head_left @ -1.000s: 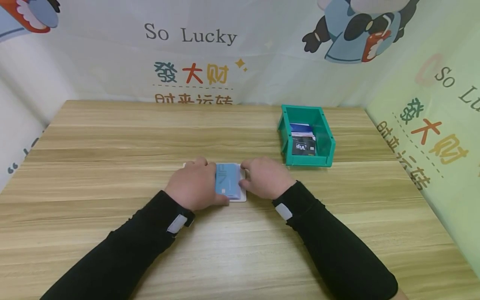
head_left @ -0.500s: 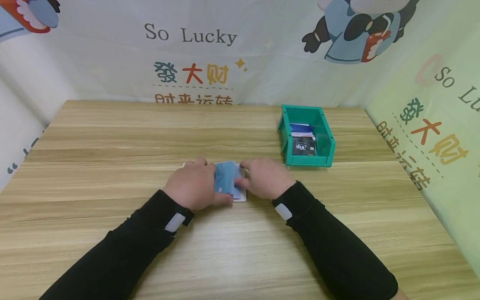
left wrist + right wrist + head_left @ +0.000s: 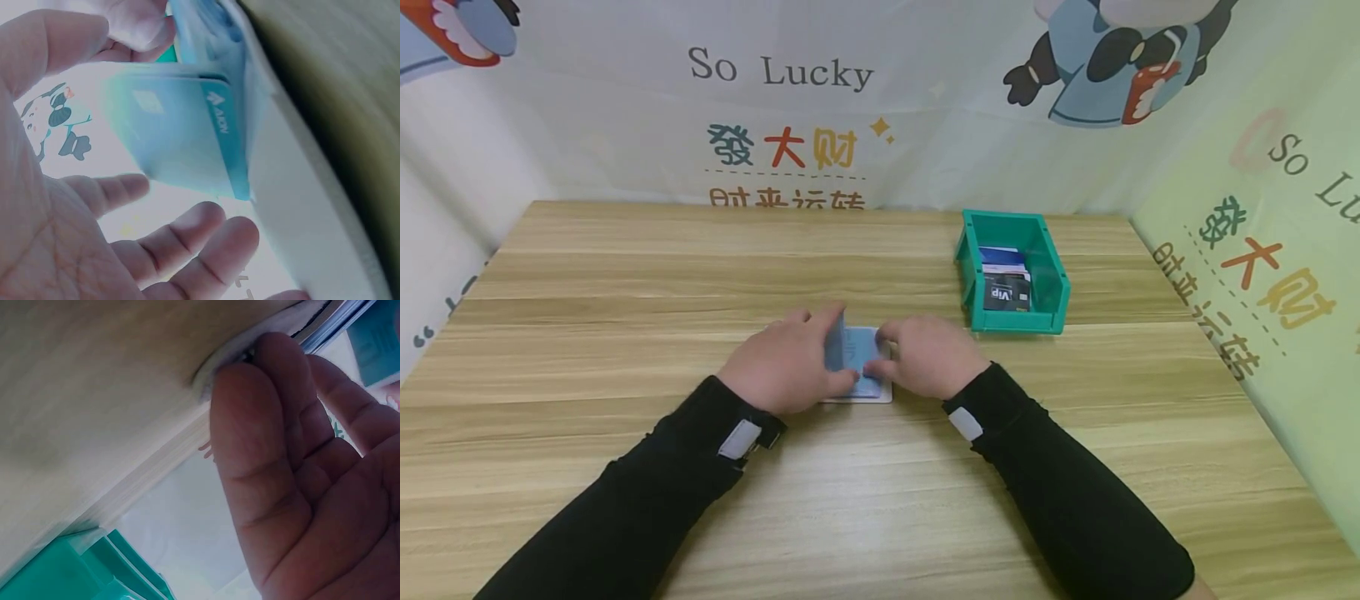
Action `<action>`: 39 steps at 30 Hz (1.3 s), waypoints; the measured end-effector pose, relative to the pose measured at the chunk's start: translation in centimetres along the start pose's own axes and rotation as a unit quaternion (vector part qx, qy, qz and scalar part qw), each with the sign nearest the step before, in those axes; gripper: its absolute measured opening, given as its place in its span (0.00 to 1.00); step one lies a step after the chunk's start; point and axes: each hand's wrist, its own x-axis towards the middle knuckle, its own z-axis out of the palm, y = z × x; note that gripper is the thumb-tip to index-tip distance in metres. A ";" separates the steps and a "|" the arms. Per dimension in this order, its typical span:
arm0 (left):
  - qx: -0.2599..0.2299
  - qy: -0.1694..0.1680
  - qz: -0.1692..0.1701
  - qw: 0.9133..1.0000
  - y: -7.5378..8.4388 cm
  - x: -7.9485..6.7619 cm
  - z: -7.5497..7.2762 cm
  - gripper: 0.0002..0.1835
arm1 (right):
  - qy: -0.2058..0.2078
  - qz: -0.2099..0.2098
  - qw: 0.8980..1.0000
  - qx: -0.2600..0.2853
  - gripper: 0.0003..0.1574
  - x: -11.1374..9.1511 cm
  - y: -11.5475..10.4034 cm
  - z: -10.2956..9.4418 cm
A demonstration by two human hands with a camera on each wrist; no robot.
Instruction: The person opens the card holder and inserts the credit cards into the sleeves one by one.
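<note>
A white-edged card holder [image 3: 857, 399] lies spread on the table between both hands. One of its leaves, carrying a blue card [image 3: 175, 131] marked AION, stands raised near the middle. My left hand [image 3: 786, 362] is around this leaf; its thumb is at the near edge and its index finger at the far edge. The left wrist view shows the other fingers spread and relaxed. My right hand [image 3: 932, 358] grips the holder's right edge, thumb over the pale blue page [image 3: 861, 346] and fingers [image 3: 247, 419] at the rim. The left half of the holder is hidden by the left hand.
A green bin [image 3: 1056, 321] stands at the back right, beyond the right hand. Several cards lie in it, among them a black Vip card [image 3: 1007, 292]. Printed cloth [image 3: 940, 158] hangs behind and beside the wooden table [image 3: 865, 508].
The leaf with the blue card has swung up from the right side toward the left, uncovering another page. My left hand has shifted slightly left; the right has stayed at the edge, its thumb moving inward.
</note>
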 end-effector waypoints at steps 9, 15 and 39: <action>-0.023 -0.027 0.003 0.999 -0.5 -0.1 -1.1 0.42 | -0.014 0.002 1.000 -0.004 0.28 -0.1 -0.1 -0.2; -0.025 -0.036 -0.021 0.999 -0.7 -0.3 -1.7 0.40 | -0.020 0.008 1.000 0.000 0.28 -0.1 -0.1 -0.3; 0.065 -0.016 0.023 0.997 0.2 0.0 0.2 0.43 | -0.019 -0.003 1.000 -0.007 0.27 -0.2 -0.1 -0.4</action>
